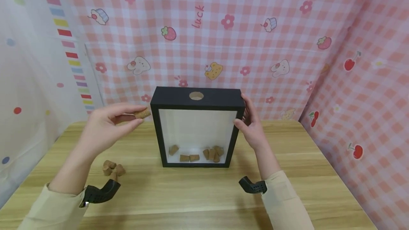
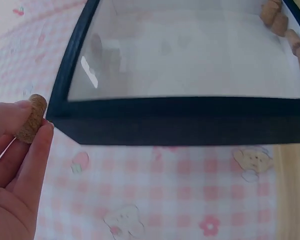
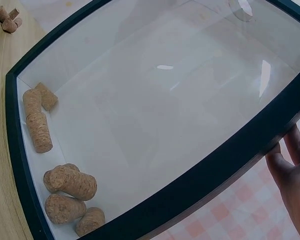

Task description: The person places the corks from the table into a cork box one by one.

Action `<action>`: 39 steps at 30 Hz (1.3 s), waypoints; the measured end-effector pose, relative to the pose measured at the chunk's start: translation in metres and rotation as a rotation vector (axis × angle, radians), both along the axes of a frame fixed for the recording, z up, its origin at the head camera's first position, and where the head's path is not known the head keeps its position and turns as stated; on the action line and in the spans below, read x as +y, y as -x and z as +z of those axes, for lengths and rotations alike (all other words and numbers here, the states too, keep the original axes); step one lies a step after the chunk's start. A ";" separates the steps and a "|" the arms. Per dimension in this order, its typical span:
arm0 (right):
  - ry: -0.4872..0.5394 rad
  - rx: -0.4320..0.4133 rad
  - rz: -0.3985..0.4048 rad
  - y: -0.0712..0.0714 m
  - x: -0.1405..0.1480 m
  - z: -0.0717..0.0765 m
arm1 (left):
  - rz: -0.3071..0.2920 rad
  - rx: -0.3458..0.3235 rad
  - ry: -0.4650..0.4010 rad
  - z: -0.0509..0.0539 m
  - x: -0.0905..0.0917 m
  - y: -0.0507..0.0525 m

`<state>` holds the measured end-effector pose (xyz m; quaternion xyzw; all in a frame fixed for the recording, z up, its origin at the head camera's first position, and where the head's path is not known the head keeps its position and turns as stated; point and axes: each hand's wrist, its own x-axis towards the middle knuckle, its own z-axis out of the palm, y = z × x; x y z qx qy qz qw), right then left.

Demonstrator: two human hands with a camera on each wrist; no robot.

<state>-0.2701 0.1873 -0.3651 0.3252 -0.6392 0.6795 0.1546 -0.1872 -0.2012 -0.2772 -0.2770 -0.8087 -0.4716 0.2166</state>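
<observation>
Between thumb and fingers my left hand (image 1: 107, 125) pinches a cork (image 1: 142, 113), held just left of the box's upper left corner. The left wrist view shows the same cork (image 2: 33, 119) beside the dark frame. A black shadow box (image 1: 195, 104) with a clear front stands upright, with a round hole (image 1: 196, 96) in its top. My right hand (image 1: 252, 127) grips its right side, thumb at the front edge and fingers behind, partly hidden. Several corks (image 3: 72, 182) lie inside on the box's white floor, some to the left and a cluster at the right.
A small pile of corks (image 1: 110, 168) lies on the wooden table (image 1: 191, 198), left of the box and near my left wrist. A pink checked cloth (image 1: 204, 45) hangs behind the table and along the right side.
</observation>
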 end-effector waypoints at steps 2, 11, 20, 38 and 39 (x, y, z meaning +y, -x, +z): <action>0.000 0.003 -0.002 0.000 0.000 0.000 | -0.016 0.001 -0.007 0.007 0.006 0.001; 0.003 0.023 0.005 0.003 0.002 0.000 | -0.080 0.003 0.047 0.035 0.033 0.012; -0.006 0.023 -0.005 0.002 0.001 0.001 | -0.066 -0.094 0.045 0.053 0.065 0.025; 0.000 0.016 0.001 0.003 0.000 -0.002 | -0.030 -0.097 0.146 0.063 0.107 0.051; 0.000 0.015 0.001 0.003 0.000 -0.002 | -0.032 -0.098 0.156 0.063 0.107 0.052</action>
